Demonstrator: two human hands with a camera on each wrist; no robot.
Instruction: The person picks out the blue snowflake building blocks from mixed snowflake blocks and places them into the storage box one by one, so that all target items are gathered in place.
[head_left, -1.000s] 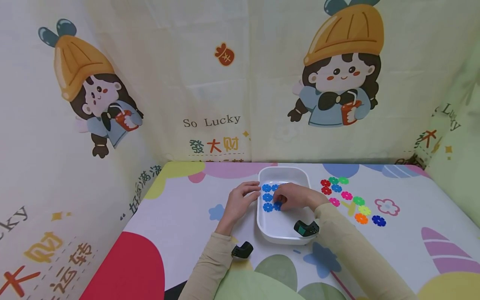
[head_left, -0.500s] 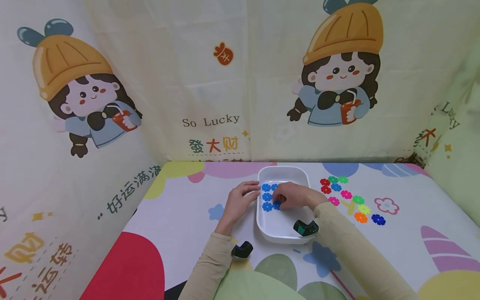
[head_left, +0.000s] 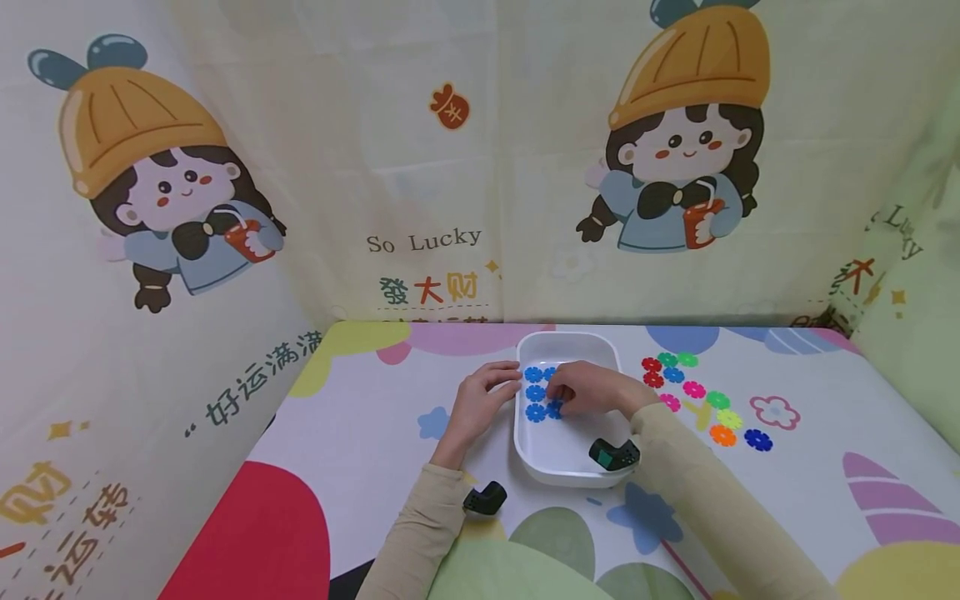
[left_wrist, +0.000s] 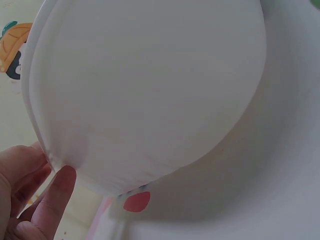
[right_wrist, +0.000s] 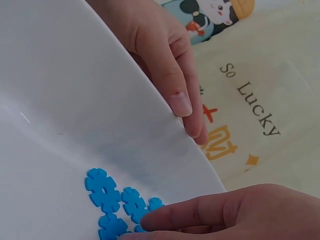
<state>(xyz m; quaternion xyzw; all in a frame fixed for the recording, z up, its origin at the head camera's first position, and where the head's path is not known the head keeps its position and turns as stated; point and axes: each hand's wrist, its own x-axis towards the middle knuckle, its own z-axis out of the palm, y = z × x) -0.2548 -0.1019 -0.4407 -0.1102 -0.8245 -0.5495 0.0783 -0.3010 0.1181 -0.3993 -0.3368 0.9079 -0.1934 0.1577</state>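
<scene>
My left hand [head_left: 477,402] is at the left side of a white plastic tray [head_left: 570,481], fingertips touching its rim; in the left wrist view the fingers [left_wrist: 56,195] lie against the outer wall. Inside the tray, blue snowflake discs [head_left: 535,393] lie flat in neat rows near the left wall. My right hand [head_left: 592,389] reaches in from the right with bent fingers and holds a blue snowflake disc [head_left: 555,409] in the second column. The right wrist view shows the thumb and finger close together over the discs [right_wrist: 102,190], partly covering the nearest ones.
Right of the tray, several loose snowflake discs lie scattered, among them red [head_left: 652,379], green [head_left: 717,401], orange [head_left: 723,436] and dark blue [head_left: 758,440]. A black wrist camera [head_left: 613,455] overlaps the tray's front right corner. A printed curtain [head_left: 540,167] hangs behind the table.
The hands and tray keep nearly the same places. Only the right fingers shift very slightly over the second column of discs.
</scene>
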